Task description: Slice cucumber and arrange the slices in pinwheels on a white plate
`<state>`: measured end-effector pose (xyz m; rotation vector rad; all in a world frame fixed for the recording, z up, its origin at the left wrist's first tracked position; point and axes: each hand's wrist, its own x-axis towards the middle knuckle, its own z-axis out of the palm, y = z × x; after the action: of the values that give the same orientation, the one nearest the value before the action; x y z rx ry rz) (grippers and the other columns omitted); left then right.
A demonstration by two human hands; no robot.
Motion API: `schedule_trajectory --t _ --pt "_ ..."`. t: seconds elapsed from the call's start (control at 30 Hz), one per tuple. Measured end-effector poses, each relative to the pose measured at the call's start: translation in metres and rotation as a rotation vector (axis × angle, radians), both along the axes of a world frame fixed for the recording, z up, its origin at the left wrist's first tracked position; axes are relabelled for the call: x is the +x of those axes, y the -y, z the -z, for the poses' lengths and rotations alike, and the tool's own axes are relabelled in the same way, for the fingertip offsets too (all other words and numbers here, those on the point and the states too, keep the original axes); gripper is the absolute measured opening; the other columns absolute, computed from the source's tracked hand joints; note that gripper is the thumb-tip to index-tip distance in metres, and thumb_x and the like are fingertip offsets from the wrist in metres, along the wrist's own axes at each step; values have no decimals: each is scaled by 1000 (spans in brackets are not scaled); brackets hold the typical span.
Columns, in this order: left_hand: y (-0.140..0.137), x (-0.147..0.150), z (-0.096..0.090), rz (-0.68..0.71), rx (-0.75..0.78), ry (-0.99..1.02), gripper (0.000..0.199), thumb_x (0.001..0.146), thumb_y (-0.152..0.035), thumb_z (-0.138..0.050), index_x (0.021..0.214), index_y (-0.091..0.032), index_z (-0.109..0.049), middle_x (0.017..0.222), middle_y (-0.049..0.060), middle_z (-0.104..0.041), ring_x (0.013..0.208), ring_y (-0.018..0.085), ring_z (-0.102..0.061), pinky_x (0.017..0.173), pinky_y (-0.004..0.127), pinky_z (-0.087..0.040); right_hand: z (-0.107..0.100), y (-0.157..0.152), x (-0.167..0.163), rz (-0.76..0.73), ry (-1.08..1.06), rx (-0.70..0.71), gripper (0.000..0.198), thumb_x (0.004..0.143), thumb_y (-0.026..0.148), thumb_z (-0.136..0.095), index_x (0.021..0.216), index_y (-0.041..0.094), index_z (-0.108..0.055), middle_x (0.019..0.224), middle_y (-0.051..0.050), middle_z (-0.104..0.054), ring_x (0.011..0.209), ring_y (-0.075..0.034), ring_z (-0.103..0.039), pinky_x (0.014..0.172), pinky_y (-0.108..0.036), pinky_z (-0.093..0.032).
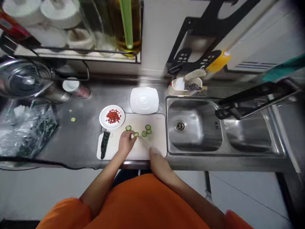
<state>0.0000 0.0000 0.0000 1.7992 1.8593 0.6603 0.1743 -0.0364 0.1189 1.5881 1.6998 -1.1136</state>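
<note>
My left hand point(125, 143) is over the middle of the white cutting board point(154, 147), its fingertips pinched at a round cucumber slice point(136, 134). My right hand point(159, 163), somewhat blurred, is closed round the handle of a small knife point(144, 144). The knife's thin blade points up and left, its tip close to that slice. Another cucumber slice point(128, 128) lies just beyond my left hand. Several more slices point(148, 127) lie together toward the right of the board. A dark green piece of cucumber point(105, 145) rests along the board's left end.
A white plate with red goji-like berries point(113, 116) overlaps the board's upper left. Behind stands a white square dish point(144, 99). A double steel sink point(194, 148) is at the right. Plastic-bagged greens point(30, 130) and a lidded jar point(76, 88) stand left.
</note>
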Motion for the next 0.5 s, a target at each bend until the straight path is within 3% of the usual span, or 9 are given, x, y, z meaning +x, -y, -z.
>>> schedule_trajectory --t 0.17,0.4,0.5 --pt "-2 -1 -3 11 -74 47 6 77 -26 -62 79 -20 -63 76 1 -65 69 15 -57 68 26 -43 2 8 12 10 -1 19 51 86 3 -27 135 12 -36 104 -17 -65 97 -28 -63 75 -36 -49" --pt "-19 -19 -7 -217 -102 72 15 81 -32 -57 87 -21 -65 78 0 -68 69 15 -60 70 26 -44 10 11 15 -11 -14 28 53 82 0 -31 133 12 -37 101 -16 -65 96 -27 -63 74 -34 -48" --pt "-25 -26 -8 -206 -71 -16 16 82 -28 -54 89 -19 -65 78 2 -67 70 17 -60 71 28 -44 12 12 15 -9 -7 29 51 82 0 -31 130 13 -40 99 -15 -66 94 -28 -64 72 -34 -48"
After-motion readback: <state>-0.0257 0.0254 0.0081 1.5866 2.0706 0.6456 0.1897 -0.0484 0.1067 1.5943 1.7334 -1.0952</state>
